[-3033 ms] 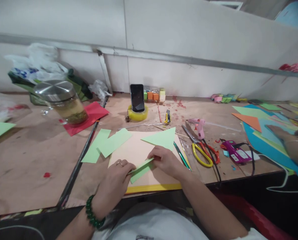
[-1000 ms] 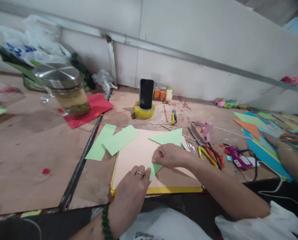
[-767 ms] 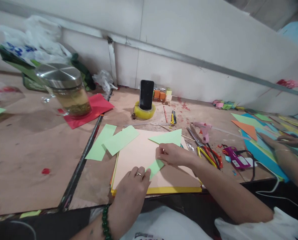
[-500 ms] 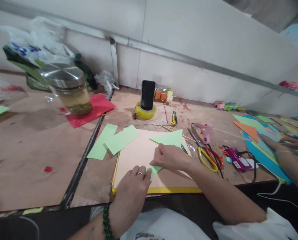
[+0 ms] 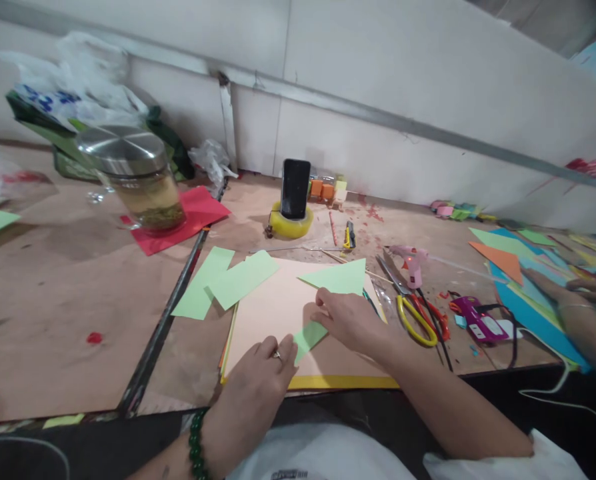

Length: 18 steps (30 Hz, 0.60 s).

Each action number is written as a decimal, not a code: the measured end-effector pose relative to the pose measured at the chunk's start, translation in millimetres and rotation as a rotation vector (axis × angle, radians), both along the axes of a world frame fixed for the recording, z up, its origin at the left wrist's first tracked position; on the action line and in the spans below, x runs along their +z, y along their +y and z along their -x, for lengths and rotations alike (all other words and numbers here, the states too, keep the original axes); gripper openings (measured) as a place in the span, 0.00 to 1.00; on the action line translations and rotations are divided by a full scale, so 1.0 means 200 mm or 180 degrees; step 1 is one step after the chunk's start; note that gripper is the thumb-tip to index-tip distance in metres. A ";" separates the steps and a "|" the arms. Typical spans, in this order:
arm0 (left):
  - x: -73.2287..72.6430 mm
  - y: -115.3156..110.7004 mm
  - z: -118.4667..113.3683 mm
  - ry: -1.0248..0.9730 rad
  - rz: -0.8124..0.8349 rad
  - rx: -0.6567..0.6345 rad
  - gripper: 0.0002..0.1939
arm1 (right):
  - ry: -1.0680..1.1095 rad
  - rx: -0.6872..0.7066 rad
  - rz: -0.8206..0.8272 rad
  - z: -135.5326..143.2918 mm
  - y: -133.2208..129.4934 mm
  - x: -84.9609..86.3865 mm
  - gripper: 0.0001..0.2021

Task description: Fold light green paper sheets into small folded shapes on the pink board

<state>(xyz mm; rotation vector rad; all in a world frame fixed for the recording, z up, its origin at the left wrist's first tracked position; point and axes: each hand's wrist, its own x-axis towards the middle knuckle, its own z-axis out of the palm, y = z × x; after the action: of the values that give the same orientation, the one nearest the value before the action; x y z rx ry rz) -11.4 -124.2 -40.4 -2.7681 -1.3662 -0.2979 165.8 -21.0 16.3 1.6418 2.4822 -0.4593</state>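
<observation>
On paper stack, curled left hand apparently pins green strip steady for loosely curled right hand, grips unclear.

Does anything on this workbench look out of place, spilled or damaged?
Reddish marks, perhaps stains, mottle the tan tabletop beyond the yellow cutter, and a lidded glass jar of liquid stands on a red sheet, odd since a leak could wet it. I see no spill there.

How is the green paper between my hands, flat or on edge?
Flat: the green paper lies against the pale sheet where it shows. Your left hand covers one end; I can't tell if it's folded.
</observation>
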 end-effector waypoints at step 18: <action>0.01 -0.11 0.06 -0.0514 -0.0765 0.0097 0.14 | 0.0468 0.0354 0.0575 0.14 -0.04 0.04 0.23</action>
<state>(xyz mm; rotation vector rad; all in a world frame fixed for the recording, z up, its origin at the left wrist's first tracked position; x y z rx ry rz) -23.2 -146.3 -37.9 -2.5710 -1.3045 -0.6508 138.7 -29.8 25.2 1.4420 2.5310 -0.7902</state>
